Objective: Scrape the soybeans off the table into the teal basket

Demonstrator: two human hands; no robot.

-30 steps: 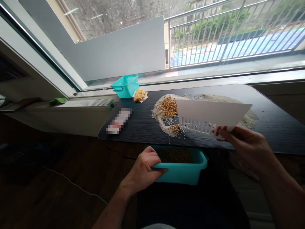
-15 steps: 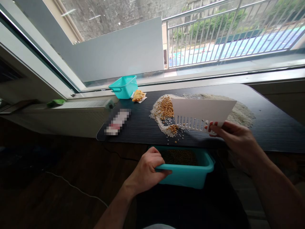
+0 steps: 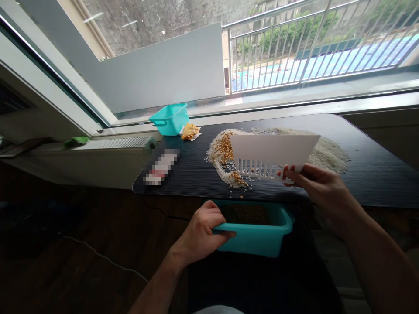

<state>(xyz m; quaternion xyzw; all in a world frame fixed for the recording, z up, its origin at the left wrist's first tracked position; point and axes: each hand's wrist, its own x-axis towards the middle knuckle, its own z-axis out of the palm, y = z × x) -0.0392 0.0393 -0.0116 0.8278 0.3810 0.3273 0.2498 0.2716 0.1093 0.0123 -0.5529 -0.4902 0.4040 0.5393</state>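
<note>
While my left hand clamps the teal tub's rim beside the table, my right hand pinches a slotted scraper near golden beans; I'd hold the tub level.

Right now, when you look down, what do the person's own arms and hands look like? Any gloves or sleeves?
The left hand and right hand are ordinary bare hands, with no gloves. No sleeve, watch or bracelet shows on the left forearm or the right forearm. Rings are hard to tell, because some fingers are hidden.
</note>
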